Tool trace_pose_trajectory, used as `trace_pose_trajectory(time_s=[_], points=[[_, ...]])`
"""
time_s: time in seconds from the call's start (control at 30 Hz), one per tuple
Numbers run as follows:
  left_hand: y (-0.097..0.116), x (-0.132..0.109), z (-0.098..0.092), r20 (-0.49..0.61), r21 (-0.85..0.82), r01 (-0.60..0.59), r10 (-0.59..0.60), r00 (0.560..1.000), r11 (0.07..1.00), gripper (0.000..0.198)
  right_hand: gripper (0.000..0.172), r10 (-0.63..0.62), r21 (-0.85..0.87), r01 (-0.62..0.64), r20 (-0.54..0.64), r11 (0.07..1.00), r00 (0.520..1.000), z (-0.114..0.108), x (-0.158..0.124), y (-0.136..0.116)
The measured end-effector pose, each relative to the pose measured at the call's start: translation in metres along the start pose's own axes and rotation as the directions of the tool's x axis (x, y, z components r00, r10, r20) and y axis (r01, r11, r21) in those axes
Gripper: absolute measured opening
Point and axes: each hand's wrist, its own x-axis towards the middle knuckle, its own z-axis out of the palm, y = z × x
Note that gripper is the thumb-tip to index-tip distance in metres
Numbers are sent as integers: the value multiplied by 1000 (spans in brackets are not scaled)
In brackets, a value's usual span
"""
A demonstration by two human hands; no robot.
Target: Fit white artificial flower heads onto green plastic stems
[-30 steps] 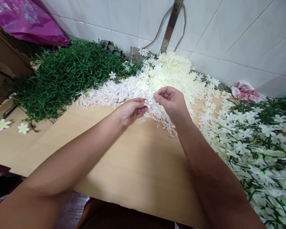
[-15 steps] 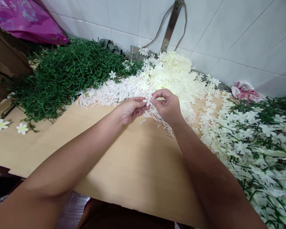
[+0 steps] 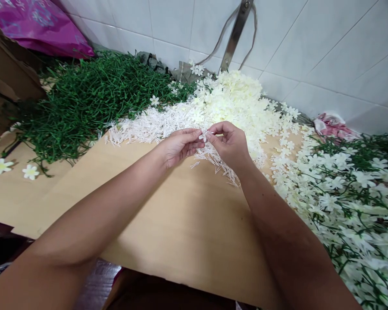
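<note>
Between my two hands is a small white artificial flower [image 3: 204,135], its petals partly covered by fingertips. My left hand [image 3: 183,147] pinches it from the left with thumb and forefinger, the other fingers curled below. From the right, my right hand [image 3: 230,143] pinches at the same flower; whether it also holds a thin white piece is too small to tell. Just behind the hands lies a heap of thin white stamen sticks [image 3: 155,125], and some spill out below them. A large pile of pale yellow-white flower heads [image 3: 236,97] rises behind my right hand.
Green plastic stems [image 3: 100,90] are heaped at the back left, beside a cardboard box [image 3: 9,77] and a purple bag [image 3: 48,28]. Stemmed white flowers [image 3: 349,202] cover the right side. A tiled wall [image 3: 310,47] bounds the back; a cardboard sheet [image 3: 168,224] lies underneath.
The view has shifted very slightly. Both hands stay at nearly the same place, and the flower between the fingertips is turned a little.
</note>
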Motion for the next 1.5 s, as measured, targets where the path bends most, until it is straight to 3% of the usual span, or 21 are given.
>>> trace_pose_trajectory(time_s=[0.17,0.37,0.53,0.67,0.83,0.9,1.03,1.23,1.5], points=[[-1,1,-2,96,95,-90,80,992,991,17,8,25,9,-25,-6,1000,1000,1,0,3],[-2,1,2,-55,216,-108,122,991,970,17,9,8,-21,-8,-16,1000,1000,1,0,6],[-3,1,7,-63,307,-179,208,976,935,12,7,36,35,-35,-21,999,999,4,-1,10],[-8,6,5,-23,438,-296,339,940,849,14,9,82,88,-82,-2,993,997,9,-3,10],[-12,9,-2,74,570,-454,508,858,684,18,10,142,92,-144,32,985,989,9,-3,10],[-9,6,-2,112,574,-473,508,854,668,20,11,149,127,-150,25,980,989,8,-2,10],[2,0,1,126,503,-418,414,902,756,21,17,189,252,-189,24,949,982,5,1,11],[5,3,1,87,506,-395,410,908,766,7,34,296,530,-330,152,781,943,1,1,14],[-3,6,-2,184,513,-430,395,900,743,9,39,257,573,-306,168,761,952,7,-2,9]])
